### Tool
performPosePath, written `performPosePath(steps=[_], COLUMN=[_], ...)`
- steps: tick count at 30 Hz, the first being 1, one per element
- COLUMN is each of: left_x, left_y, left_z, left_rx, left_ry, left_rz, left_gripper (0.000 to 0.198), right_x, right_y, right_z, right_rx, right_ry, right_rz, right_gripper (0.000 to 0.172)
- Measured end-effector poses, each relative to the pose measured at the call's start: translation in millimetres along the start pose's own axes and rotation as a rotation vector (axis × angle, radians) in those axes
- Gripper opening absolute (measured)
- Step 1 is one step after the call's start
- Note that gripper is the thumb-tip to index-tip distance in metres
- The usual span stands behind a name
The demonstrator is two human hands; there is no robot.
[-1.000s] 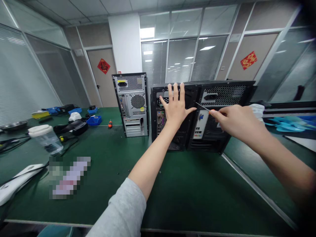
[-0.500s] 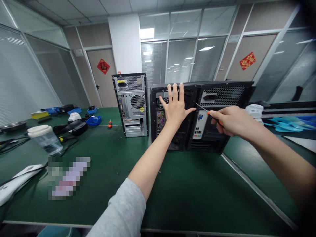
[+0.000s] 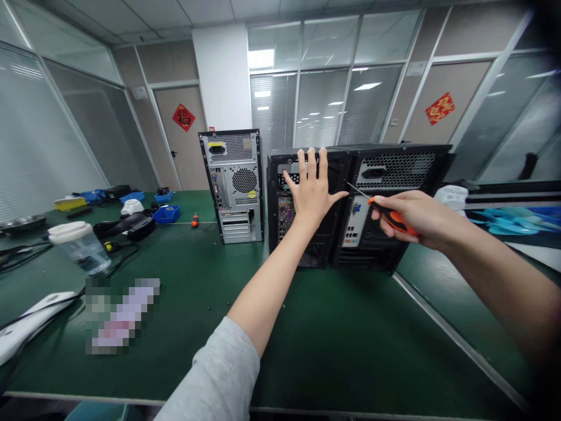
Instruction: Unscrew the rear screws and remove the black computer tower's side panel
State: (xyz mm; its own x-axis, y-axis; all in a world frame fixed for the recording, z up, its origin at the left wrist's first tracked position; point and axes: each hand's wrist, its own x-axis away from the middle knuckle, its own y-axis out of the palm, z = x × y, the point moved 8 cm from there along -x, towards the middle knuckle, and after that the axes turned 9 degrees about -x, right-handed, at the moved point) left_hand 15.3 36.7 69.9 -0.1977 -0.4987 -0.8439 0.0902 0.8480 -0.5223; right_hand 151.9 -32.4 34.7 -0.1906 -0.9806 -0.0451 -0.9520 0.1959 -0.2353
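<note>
Head view: the left black case (image 3: 332, 225) and the right black case (image 3: 372, 241) stand upright, side by side, on the green surface (image 3: 372, 351), backs toward the person; a silver-backed case (image 3: 239, 227) stands just beside them, to the left.
Screwdriver handling: the screwdriver (image 3: 400, 222) is probably light and stiff, its thin shaft likely smooth; the thick handle looks the best place to take hold.
Case handling: each black case is likely heavy and rigid; the outer sides seem the safer hold, as the ports may be more fragile.
Screwdriver looks: orange and black handle, slim metal shaft slanting up to the left.
Case looks: dark backs; the left one shows coloured ports, the right one honeycomb mesh, a power socket and a pale port plate.
Screwdriver position: in front of the right black case, tip at the seam between the pair; whether it sits in a screw, I cannot tell.
Right hand (image 3: 423, 215): grip closed round the screwdriver's handle.
Left hand (image 3: 312, 197): grip spread wide, fingers apart, laid against the left black case's back, clamped on nothing.
</note>
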Motion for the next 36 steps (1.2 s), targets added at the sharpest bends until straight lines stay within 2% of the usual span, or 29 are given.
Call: performPosePath(steps=[10,15,21,30,36], left_x=[0.2,0.0,0.3,0.0,-0.1], left_y=[-0.8,-1.1,-2.1,-2.1,-2.4], left_z=[0.1,-0.2,-0.2,-0.3,-0.6], left_rx=[0.014,0.019,0.011,0.008,0.012], left_ry=[-0.002,-0.003,0.003,0.000,-0.003], left_rz=[-0.002,0.002,-0.025,-0.025,-0.022], left_gripper=[0.108,0.111,0.106,0.105,0.109], right_x=[1.7,3.1,7.6,9.9,8.2], right_y=[5.6,13.5,17.4,22.0,22.6], right_z=[5.2,10.3,12.0,11.3,9.6], right_rx=[-0.221,-0.369,-0.487,-0.584,-0.582], right_ry=[0.067,0.147,0.195,0.196,0.134], right_rz=[-0.086,-0.127,-0.119,-0.146,-0.180], right_gripper=[0.034,0.038,0.037,0.036,0.037])
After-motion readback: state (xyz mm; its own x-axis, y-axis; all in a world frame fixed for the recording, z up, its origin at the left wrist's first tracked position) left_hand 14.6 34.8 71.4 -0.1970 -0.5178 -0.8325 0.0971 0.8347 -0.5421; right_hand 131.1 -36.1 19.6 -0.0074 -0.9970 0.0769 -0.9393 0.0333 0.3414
